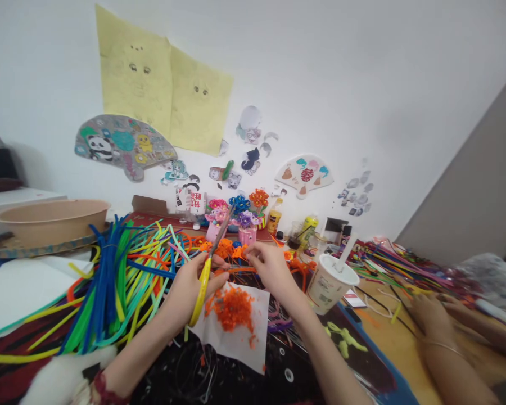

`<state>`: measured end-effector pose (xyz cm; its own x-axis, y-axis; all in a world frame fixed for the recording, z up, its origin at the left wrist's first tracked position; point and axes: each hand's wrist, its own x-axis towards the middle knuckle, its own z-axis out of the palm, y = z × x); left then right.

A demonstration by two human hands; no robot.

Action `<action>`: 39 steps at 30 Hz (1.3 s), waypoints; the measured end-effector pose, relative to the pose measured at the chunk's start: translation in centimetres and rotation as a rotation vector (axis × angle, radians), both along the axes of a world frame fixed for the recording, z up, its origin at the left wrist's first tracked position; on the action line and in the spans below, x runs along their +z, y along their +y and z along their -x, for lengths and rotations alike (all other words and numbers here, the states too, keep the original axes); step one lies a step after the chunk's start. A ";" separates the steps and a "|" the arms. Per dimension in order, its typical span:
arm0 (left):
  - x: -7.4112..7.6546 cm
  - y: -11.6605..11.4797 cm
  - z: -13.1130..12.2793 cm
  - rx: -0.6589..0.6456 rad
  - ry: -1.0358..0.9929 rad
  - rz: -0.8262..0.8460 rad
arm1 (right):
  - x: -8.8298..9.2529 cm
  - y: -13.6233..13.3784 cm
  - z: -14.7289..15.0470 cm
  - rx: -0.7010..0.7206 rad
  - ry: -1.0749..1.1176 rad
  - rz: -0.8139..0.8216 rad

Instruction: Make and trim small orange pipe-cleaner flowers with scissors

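Yellow-handled scissors (203,287) rest in my left hand (194,284), their blades pointing up and away. My right hand (270,270) is pinched at the orange pipe-cleaner pieces (225,248); exactly what lies between its fingertips is too small to make out. An orange strip (240,270) runs between the two hands. Below them, a heap of orange fluff clippings (231,308) lies on a white paper sheet (253,351).
Bundled pipe cleaners (105,287) fill the left, near a tan basin (54,219). Pipe-cleaner flowers in pots (248,225) stand behind. A white cup (329,284) is right of my right hand. Another person's hands (432,315) are at far right.
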<state>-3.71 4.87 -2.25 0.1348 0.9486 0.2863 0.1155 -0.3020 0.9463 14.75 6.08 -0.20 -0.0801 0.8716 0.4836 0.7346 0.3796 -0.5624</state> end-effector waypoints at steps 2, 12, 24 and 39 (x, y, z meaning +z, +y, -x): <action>0.1 -0.4 -0.2 -0.024 0.026 -0.009 | 1.3 -0.2 0.6 0.010 -0.020 -0.011; -2.2 0.9 -0.5 -0.019 0.030 -0.060 | 3.7 -1.4 1.5 0.041 0.206 -0.069; -2.9 2.2 0.1 0.095 0.104 -0.095 | -2.5 -0.5 -2.2 0.218 -0.156 0.091; -2.2 1.8 0.2 0.082 0.160 -0.046 | -1.8 0.3 -1.0 0.195 -0.628 -0.066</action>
